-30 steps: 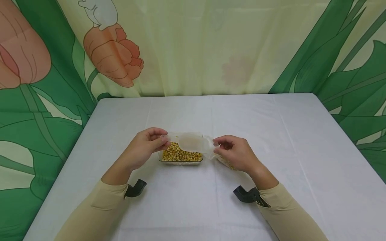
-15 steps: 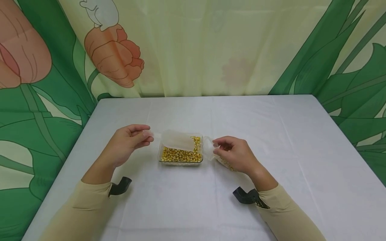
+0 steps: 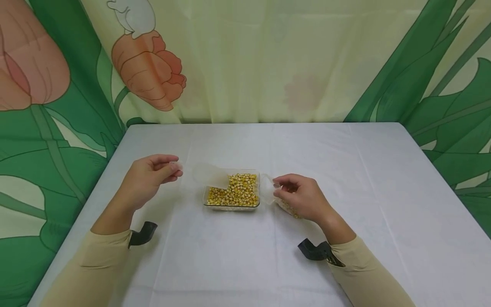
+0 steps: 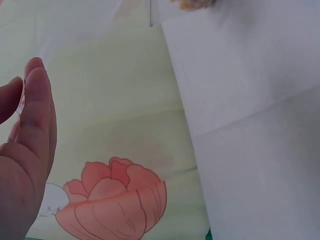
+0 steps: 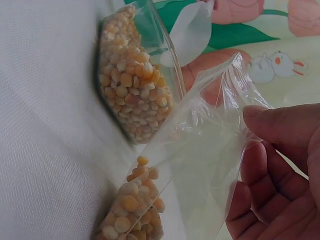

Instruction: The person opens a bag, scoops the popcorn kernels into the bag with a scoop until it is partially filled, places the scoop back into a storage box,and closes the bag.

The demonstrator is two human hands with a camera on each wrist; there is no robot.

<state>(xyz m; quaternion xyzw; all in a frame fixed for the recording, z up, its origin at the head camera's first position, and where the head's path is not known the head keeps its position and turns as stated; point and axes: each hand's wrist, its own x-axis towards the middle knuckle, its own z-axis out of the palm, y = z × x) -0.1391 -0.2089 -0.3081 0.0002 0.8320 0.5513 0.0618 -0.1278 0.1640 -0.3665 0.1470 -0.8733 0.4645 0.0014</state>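
My left hand [image 3: 147,179] pinches the end of a translucent white plastic scoop [image 3: 211,175] between thumb and fingers. The scoop's broad end overlaps the back left corner of a clear rectangular container [image 3: 231,208] in the head view. Yellow corn kernels [image 3: 241,192] fill much of this container. On its right, my right hand [image 3: 301,194] pinches the upper edge of a clear plastic bag [image 5: 200,135] and keeps it raised. More kernels [image 5: 135,207] lie in the bottom of the bag, partly hidden by my hand in the head view.
A white cloth covers the table [image 3: 345,170]. Behind it hangs a curtain [image 3: 245,59] printed with flowers and leaves. Black wrist mounts [image 3: 143,233] stick out from both beige sleeves, low over the cloth.
My left hand has moved left, drawing the scoop from beside the bag across the container to its left side. The right hand and bag have stayed nearly still.
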